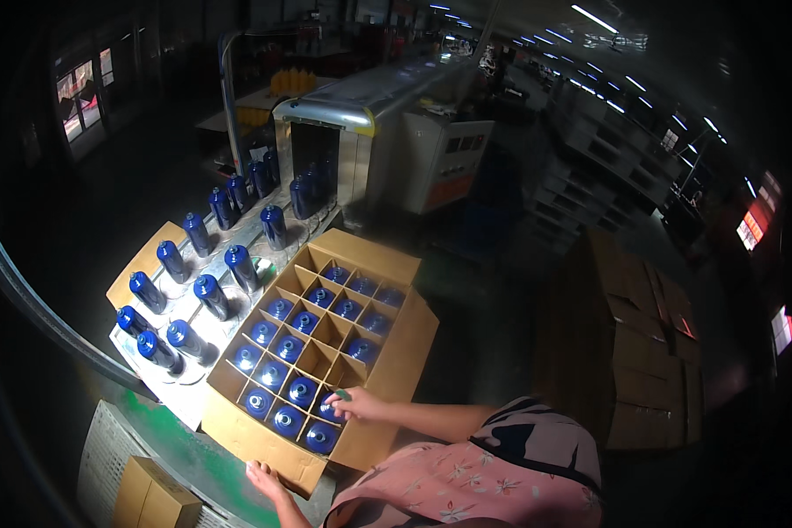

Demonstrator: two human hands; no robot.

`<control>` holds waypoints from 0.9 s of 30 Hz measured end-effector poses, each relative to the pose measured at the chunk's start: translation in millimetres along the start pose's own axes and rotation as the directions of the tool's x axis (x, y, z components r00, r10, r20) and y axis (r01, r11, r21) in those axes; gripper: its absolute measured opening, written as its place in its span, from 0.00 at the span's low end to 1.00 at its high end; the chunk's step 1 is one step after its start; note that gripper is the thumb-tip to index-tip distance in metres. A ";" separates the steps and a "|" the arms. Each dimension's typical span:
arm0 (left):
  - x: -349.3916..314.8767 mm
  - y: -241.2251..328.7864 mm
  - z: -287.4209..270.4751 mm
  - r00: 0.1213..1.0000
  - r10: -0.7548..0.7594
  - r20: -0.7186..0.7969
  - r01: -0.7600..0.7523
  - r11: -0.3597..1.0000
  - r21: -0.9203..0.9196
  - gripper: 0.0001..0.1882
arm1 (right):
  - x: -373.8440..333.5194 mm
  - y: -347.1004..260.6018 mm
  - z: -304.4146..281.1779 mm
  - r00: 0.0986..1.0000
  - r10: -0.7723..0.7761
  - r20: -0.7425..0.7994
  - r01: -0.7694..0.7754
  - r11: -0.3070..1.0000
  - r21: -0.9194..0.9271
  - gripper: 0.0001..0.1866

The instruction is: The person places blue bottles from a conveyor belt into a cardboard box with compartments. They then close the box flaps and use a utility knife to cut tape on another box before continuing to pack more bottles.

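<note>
Right hand: At lower center of my remote view, the right hand (359, 405) reaches over a blue bottle (327, 410) inside the carton, fingers drawn close together beside a small green patch; whether they grip the bottle, I cannot tell.
Left hand: At the bottom of the frame, the left hand (266, 480) sits by the carton's near flap, fingers loosely curled; I cannot tell if they touch cardboard.
Carton: Flaps spread, the brown box (260, 447) fills the center, its dividers (330, 329) separating upright blue bottles (302, 391).
Table: At center left, more blue bottles (274, 227) stand on a pale surface (185, 398).
Machine: A metal tunnel (334, 113) rises at upper center.
Right side: I see stacked boxes (638, 378) in shadow.
</note>
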State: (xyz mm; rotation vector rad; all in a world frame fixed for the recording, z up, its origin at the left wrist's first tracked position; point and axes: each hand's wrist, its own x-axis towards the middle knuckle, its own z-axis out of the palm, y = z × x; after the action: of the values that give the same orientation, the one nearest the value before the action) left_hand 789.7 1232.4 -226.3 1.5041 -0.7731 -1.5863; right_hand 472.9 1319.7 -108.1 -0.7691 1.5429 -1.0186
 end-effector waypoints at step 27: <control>-199.3 -171.3 -441.1 0.820 -0.503 -0.275 0.394 0.842 -0.368 0.12 | -84.2 85.6 235.7 0.954 0.261 -0.147 -0.282 0.948 -0.146 0.14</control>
State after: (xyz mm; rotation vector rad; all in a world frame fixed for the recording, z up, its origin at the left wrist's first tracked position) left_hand 1197.4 1529.9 -320.4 1.7642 0.0518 -1.5954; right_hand 724.4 1381.5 -162.1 -0.5916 1.8035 -0.7525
